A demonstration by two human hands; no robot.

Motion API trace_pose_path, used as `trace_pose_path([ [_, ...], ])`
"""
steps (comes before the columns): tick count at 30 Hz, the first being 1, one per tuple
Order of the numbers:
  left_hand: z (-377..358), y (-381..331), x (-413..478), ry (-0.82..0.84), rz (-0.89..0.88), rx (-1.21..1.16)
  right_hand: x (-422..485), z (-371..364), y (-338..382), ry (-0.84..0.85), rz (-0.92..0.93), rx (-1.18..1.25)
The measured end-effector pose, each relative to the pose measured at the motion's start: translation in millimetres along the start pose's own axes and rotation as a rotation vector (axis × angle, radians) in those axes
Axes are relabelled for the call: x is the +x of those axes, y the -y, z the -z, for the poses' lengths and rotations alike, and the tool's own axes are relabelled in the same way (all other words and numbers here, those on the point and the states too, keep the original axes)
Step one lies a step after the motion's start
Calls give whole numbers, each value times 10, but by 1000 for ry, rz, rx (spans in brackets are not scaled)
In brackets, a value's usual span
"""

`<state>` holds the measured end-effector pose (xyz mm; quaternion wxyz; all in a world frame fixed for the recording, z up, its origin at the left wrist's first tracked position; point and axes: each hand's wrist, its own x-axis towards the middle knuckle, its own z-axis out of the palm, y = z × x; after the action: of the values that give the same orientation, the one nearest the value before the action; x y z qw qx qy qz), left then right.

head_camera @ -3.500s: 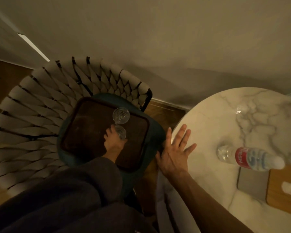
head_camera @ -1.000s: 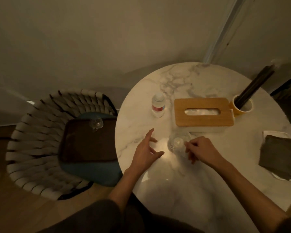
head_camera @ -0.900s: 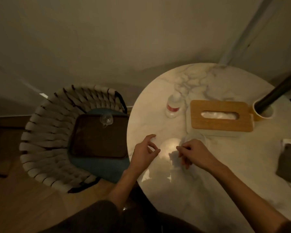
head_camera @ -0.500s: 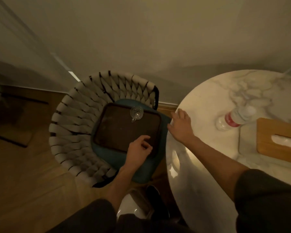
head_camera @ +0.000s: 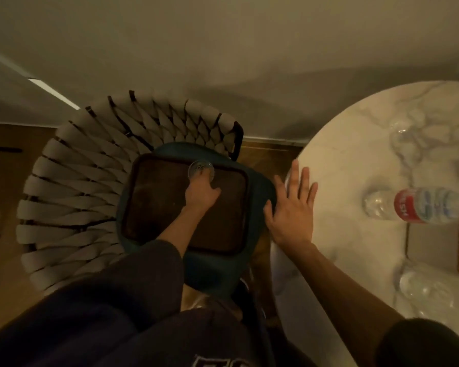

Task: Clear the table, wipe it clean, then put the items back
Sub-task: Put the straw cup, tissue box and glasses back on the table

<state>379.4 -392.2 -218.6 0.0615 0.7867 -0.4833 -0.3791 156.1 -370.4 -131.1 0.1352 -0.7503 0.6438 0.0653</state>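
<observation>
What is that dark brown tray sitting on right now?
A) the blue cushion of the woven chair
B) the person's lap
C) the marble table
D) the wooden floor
A: the tray lies flat on the blue cushion of the woven chair, beside the marble table rather than on it.

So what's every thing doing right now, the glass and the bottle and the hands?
Glass: upright on the tray, left hand right at its foot.
Tray: lying flat on the chair.
Water bottle: standing on the table, untouched.
Left hand: at the glass; its hold is hidden.
Right hand: open, flat on the table edge.
</observation>
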Motion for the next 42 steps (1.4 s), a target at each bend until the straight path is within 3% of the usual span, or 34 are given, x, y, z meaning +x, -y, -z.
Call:
trace_pose_path([
  [3, 7, -56, 424, -34, 37, 198, 9, -18, -5, -1, -7, -4],
  [6, -59, 9, 668, 82, 119, 291, 13, -27, -2, -6, -18, -3],
  [9, -146, 117, 733, 162, 133, 326, 9, -25, -1, -8, -14, 10],
  [14, -131, 172, 617, 118, 70, 359, 16, -35, -11, -19, -13, 22],
  [26, 139, -166, -1076, -99, -71, 87, -4, -52, -41, -48, 29, 3],
  [30, 372, -357, -1649, -207, -123, 54, -2, 108, -43, 66, 45, 28],
  [33, 493, -534, -2030, -284, -184, 35, -16, 430, 1, 147, -4, 254],
  [38, 399, -932, -2521, -243, -254, -5, -789, 868, 0, 95, -55, 932],
  [42, 80, -1261, -2886, -213, -321, -13, -1443, 904, -368, 238, -74, 1111],
])
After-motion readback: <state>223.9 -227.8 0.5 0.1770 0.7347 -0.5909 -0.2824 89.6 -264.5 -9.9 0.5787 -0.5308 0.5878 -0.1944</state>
